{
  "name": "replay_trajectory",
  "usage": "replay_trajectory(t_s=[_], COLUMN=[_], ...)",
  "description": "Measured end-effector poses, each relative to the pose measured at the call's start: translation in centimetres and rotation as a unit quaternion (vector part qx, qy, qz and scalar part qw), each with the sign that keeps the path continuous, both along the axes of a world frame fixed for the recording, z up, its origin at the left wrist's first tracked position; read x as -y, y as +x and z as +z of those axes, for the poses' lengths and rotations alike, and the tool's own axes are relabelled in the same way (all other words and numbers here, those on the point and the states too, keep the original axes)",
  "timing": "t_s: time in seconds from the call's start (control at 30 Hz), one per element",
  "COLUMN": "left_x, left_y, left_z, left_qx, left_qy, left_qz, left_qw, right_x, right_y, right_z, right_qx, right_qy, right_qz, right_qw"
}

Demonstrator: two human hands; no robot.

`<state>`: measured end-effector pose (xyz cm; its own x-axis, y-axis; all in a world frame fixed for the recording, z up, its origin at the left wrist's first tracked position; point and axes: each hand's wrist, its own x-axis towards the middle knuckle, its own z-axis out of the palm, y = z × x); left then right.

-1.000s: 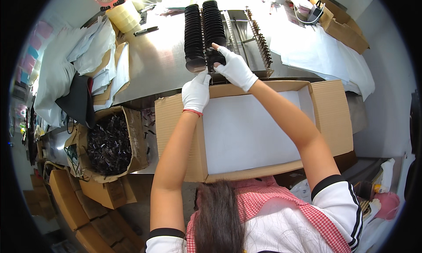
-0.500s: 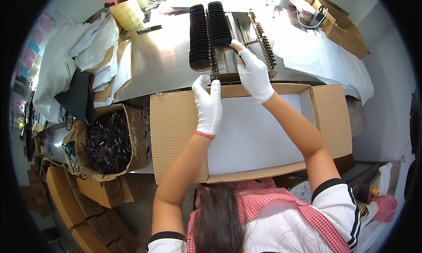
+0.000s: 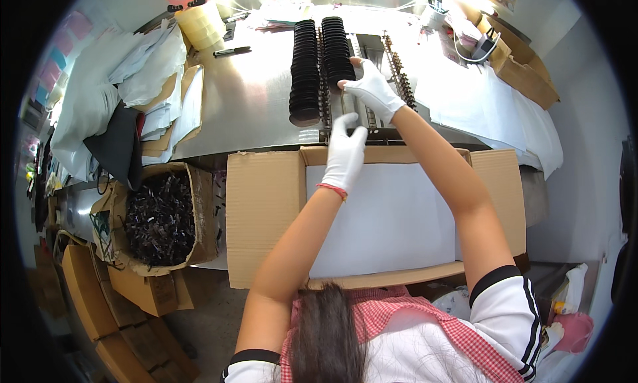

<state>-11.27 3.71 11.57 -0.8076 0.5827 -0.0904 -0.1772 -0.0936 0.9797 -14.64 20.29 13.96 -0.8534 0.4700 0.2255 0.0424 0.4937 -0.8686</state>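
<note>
Two rows of thin black round discs, the left row [image 3: 304,70] and the right row [image 3: 337,50], stand packed on edge in a metal rack [image 3: 399,77] with toothed rails. My right hand [image 3: 375,92], in a white glove with bare fingertips, is at the near end of the right row. Its thumb and forefinger are apart, touching the discs at their right side. Just below, my left hand [image 3: 345,155], also gloved, reaches to the rack's near end with thumb and fingers apart and nothing visible in them.
Below my forearms lies an open cardboard box [image 3: 262,217] with a white sheet [image 3: 385,217] inside. At left is a carton of dark plastic scraps [image 3: 161,217]. Papers and bags [image 3: 159,97] lie on the table's left, a marker [image 3: 232,51] behind, white sheets [image 3: 465,104] at right.
My left hand has moved right, from the left row's end to below the right row. My right hand has shifted slightly left, its thumb now at the front of the right row.
</note>
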Motion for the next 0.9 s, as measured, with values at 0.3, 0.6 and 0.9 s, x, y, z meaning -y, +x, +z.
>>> replay_trajectory(t_s=[0.3, 0.6, 0.9], left_x=[-1.3, -1.1, -1.1], left_y=[0.5, 0.2, 1.1], left_z=[-1.8, -1.1, -0.1], left_qx=[-0.292, -0.293, -0.168], left_qy=[-0.169, -0.193, -0.138], left_qz=[0.032, -0.010, 0.023], left_qw=[0.941, 0.936, 0.976], right_x=[0.4, 3.2, 4.2], right_y=[-2.8, -1.4, -1.8], right_z=[-0.5, -2.3, -2.3], right_qx=[-0.004, -0.065, -0.014], right_qy=[0.174, 0.265, 0.468], right_qz=[0.089, 0.010, 0.042], right_qw=[0.981, 0.962, 0.883])
